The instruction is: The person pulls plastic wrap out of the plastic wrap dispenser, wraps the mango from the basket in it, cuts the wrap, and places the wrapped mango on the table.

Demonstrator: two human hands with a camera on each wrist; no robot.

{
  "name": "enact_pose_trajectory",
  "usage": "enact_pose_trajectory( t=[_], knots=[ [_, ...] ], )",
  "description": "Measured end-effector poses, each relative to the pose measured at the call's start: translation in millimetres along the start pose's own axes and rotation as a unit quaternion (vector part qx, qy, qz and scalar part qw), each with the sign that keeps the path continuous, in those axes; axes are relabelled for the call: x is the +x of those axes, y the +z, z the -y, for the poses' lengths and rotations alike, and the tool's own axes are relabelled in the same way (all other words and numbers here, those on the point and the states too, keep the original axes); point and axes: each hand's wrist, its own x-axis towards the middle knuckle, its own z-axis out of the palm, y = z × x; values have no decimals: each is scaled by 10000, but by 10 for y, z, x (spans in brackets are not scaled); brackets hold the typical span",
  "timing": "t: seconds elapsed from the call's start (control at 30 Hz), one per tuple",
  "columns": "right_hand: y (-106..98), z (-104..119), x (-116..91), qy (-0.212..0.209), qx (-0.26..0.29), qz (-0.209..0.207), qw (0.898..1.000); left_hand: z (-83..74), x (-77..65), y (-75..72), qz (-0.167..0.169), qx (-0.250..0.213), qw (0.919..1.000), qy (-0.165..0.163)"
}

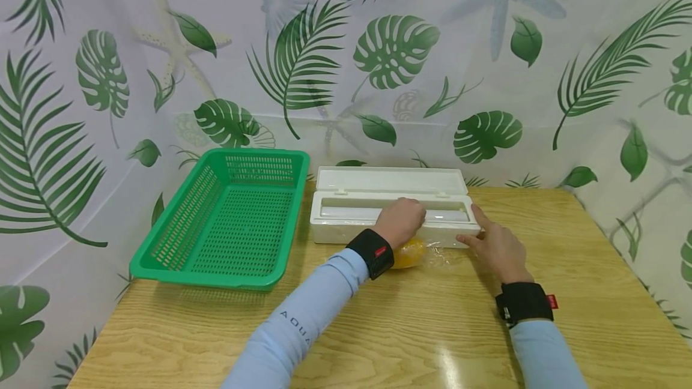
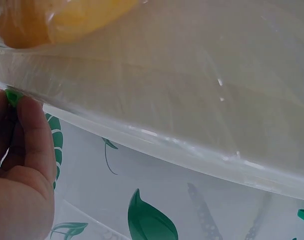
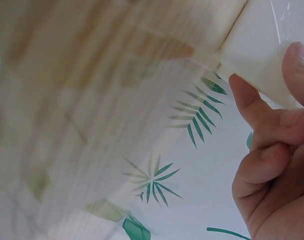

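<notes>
A white cling film dispenser (image 1: 351,234) lies lengthwise on the table with its lid (image 1: 389,179) raised and a roll (image 1: 346,212) inside. My left hand (image 1: 401,222) is at the middle of its front edge. In the left wrist view the thumb and finger pinch a small green slide cutter (image 2: 13,96). At the dispenser's right end, my right hand (image 1: 500,249) grips the corner, thumb in front and fingers at the side. Clear film (image 1: 439,257) hangs over the front, around a yellow-orange rounded item (image 1: 409,253), partly hidden by the left wrist.
A green plastic basket (image 1: 294,221) with slotted sides stands left of the dispenser. The wooden table (image 1: 432,323) reaches toward me. A leaf-print curtain (image 1: 335,77) hangs behind and along both sides.
</notes>
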Motion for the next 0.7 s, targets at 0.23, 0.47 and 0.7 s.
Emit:
enact_pose_trajectory(
  t=[0.23, 0.47, 0.7],
  knots=[
    [7, -13, 6, -35, 4, -30, 10000, 19, -5, 8, -37, -22, 10000, -31],
    [12, -17, -2, -16, 38, 29, 10000, 12, -35, -32, 190, -69, 9997, -156],
    [8, -14, 4, -1, 73, 39, 10000, 27, -51, -61, 321, -40, 9992, -252]
  ],
)
